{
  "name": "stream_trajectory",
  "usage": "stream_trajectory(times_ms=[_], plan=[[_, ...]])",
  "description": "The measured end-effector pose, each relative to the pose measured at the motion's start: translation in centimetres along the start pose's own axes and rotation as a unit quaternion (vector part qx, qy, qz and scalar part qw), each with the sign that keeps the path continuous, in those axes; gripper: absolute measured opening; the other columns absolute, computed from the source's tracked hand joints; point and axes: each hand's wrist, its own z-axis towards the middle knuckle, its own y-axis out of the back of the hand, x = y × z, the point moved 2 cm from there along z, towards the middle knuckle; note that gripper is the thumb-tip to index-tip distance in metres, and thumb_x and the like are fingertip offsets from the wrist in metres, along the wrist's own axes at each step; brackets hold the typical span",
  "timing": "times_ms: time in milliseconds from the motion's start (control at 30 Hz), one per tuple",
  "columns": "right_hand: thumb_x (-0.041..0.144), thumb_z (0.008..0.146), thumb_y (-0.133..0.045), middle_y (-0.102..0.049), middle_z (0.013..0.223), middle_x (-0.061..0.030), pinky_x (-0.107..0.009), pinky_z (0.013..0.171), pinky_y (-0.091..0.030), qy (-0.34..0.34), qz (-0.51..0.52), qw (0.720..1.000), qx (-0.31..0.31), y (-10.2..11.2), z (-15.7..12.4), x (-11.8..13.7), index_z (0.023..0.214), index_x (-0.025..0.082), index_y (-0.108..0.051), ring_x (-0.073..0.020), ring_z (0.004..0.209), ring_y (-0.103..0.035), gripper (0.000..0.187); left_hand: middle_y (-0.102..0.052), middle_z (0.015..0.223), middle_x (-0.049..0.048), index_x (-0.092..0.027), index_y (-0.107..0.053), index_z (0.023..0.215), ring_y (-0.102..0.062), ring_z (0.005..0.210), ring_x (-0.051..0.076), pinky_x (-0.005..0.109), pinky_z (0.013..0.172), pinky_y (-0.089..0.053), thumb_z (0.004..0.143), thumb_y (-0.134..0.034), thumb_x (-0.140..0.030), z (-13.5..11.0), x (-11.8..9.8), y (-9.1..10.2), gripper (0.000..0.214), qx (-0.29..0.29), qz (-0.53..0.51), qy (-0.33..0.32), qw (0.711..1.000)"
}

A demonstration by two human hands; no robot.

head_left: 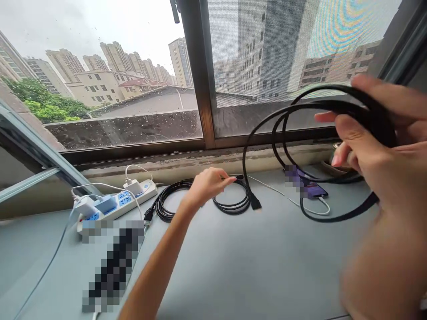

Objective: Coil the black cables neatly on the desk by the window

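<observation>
A loosely coiled black cable (383,118) is held up at the right in my right hand (373,146), with thumb and fingers closed round the bundle. Its loops spread leftward, and one end hangs down with a black, HDMI-like plug (255,202) just over the table. My left hand (210,184) is low over the table, fingers slightly bent and thumb stretched to the right; I see nothing in it. Beside it on the right lies a small coil of black cable (231,208), and on its left a thicker black coil (162,202), partly hidden by the hand.
A white power strip (151,189) with plugged-in chargers lies at the left on the grey table (253,262). In front of it is a blurred-out dark object (113,266). A phone (315,190) on a white lead (273,191) lies back right, below the window frame (208,129).
</observation>
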Motion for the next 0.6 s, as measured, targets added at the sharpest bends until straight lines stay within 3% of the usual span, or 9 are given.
stream_trajectory(times_ms=[67,167,267,367,467,533,600], plan=[[0.031,0.08,-0.065,-0.07,0.094,-0.0043,-0.028,0.04,-0.044,0.035,-0.038,0.997,-0.05,-0.3,0.2,-0.2,0.119,0.028,-0.063,-0.0111,0.049,-0.056,0.039,-0.066,0.062,-0.0004,-0.022,-0.065,0.081,-0.062,0.07,0.019,0.026,0.063,-0.04,0.084,-0.048,-0.049,0.4,0.1,-1.0,0.033,0.008,0.033,0.008,0.999],[0.029,0.076,-0.07,-0.071,0.08,-0.0028,-0.031,0.043,-0.047,0.122,-0.084,0.984,-0.103,-0.8,0.5,-0.6,0.113,0.026,-0.068,-0.0171,0.053,-0.062,0.037,-0.067,0.071,0.0025,-0.022,-0.06,0.106,-0.063,0.08,0.021,0.03,0.073,-0.043,0.092,-0.027,-0.053,0.4,-0.1,-0.3,0.048,-0.121,-0.049,-0.003,0.991],[0.021,0.076,-0.07,-0.072,0.091,-0.0032,-0.034,0.062,-0.054,0.208,-0.119,0.964,-0.113,-1.2,0.4,-0.2,0.106,0.025,-0.071,-0.0191,0.069,-0.067,0.03,-0.067,0.09,0.0071,-0.02,-0.051,0.122,-0.062,0.092,0.022,0.032,0.077,-0.046,0.091,-0.017,-0.06,-0.7,-0.7,1.6,0.061,-0.231,-0.187,-0.065,0.953],[0.014,0.079,-0.066,-0.072,0.096,-0.0016,-0.03,0.074,-0.054,0.249,-0.126,0.958,-0.069,-1.6,-0.6,1.4,0.106,0.024,-0.071,-0.0173,0.085,-0.067,0.029,-0.06,0.116,0.0095,-0.024,-0.043,0.132,-0.056,0.109,0.023,0.034,0.085,-0.047,0.084,-0.03,-0.068,-2.4,-2.5,2.9,0.067,-0.258,-0.236,-0.183,0.919],[0.013,0.083,-0.062,-0.072,0.093,0.0034,-0.024,0.066,-0.055,0.225,-0.03,0.973,0.03,-1.9,-1.7,3.2,0.1,0.025,-0.072,-0.011,0.078,-0.066,0.023,-0.053,0.131,0.01,-0.026,-0.044,0.132,-0.051,0.119,0.027,0.036,0.094,-0.044,0.071,-0.06,-0.063,-3.9,-4.8,2.6,0.073,-0.246,-0.196,-0.27,0.91],[0.014,0.082,-0.065,-0.071,0.088,0.0063,-0.021,0.058,-0.054,0.193,0.041,0.977,0.081,-1.8,-2.0,3.8,0.094,0.026,-0.073,-0.0077,0.067,-0.063,0.019,-0.059,0.124,0.0088,-0.024,-0.053,0.124,-0.057,0.111,0.025,0.034,0.09,-0.047,0.072,-0.068,-0.049,-4.3,-5.7,2.0,0.06,-0.271,-0.21,-0.268,0.9],[0.018,0.079,-0.069,-0.07,0.081,0.0071,-0.02,0.044,-0.049,0.159,0.083,0.979,0.099,-1.6,-2.0,3.9,0.089,0.027,-0.074,-0.0052,0.054,-0.058,0.014,-0.07,0.095,0.0059,-0.02,-0.067,0.094,-0.066,0.089,0.02,0.029,0.077,-0.051,0.078,-0.065,-0.039,-4.4,-5.9,1.5,0.025,-0.28,-0.266,-0.247,0.889]])
